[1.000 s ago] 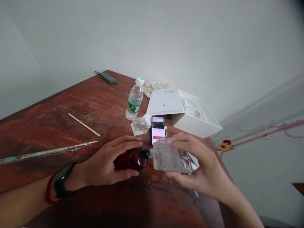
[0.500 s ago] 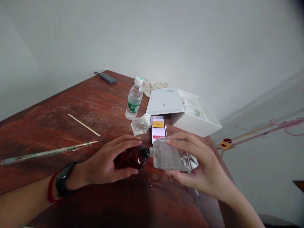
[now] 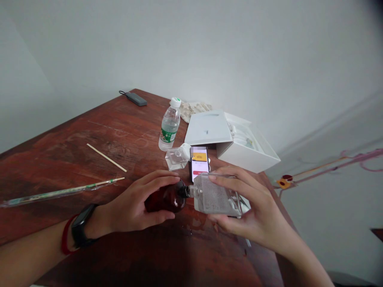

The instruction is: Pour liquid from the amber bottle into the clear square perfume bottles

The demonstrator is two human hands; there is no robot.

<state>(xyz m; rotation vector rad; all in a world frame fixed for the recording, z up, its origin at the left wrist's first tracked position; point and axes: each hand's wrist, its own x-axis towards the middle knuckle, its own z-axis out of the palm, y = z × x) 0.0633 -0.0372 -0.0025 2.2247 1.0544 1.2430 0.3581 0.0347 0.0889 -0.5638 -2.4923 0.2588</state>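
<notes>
My left hand point(image 3: 140, 203) is wrapped round a dark red-brown bottle point(image 3: 167, 200) lying sideways, its black neck pointing right. In my right hand point(image 3: 248, 203) is a clear, square-sided bottle point(image 3: 217, 196), also held sideways, with its threaded neck pointing left. The two mouths meet above the table; whether liquid passes between them I cannot tell. Small wet drops show on the wood below. Just beyond my hands lie a phone point(image 3: 200, 161) with its screen lit and a clear square-based piece point(image 3: 177, 158), perhaps a stopper or cap.
A water bottle point(image 3: 169, 125) stands behind the clear piece. To its right is an opened white box point(image 3: 248, 153), with a cloth point(image 3: 194, 108) behind. Chopsticks, one loose point(image 3: 106, 157) and some in a wrapper point(image 3: 62, 192), lie at left. A grey device point(image 3: 136, 98) sits at the far corner.
Almost nothing differs. Both hands keep the two bottles mouth to mouth, and the whole view has shifted very slightly.
</notes>
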